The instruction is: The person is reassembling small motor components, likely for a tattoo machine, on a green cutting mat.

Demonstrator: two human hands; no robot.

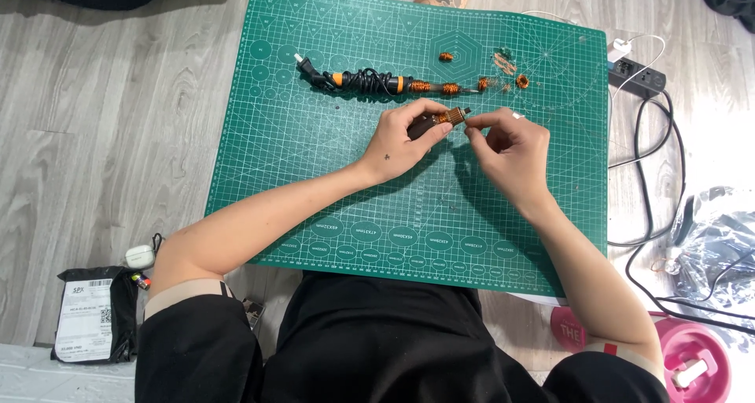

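Pale grey wood-plank floor [102, 120] under even light, with a green cutting mat [314, 175] spread on it.

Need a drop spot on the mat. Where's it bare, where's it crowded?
Bare: the green cutting mat left of the left hand, and its lower right below the right hand. Crowded: the top strip, with the cord-wrapped tool and copper coils; a power strip lies off the right edge.

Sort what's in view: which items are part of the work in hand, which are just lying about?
In use:
left hand gripping a dark-handled tool
copper coil at the tool's tip
right hand pinching at that coil
green cutting mat
spare copper coils on the mat

Lying about:
orange-and-black corded tool
power strip
grey parcel
earbud case
pink container
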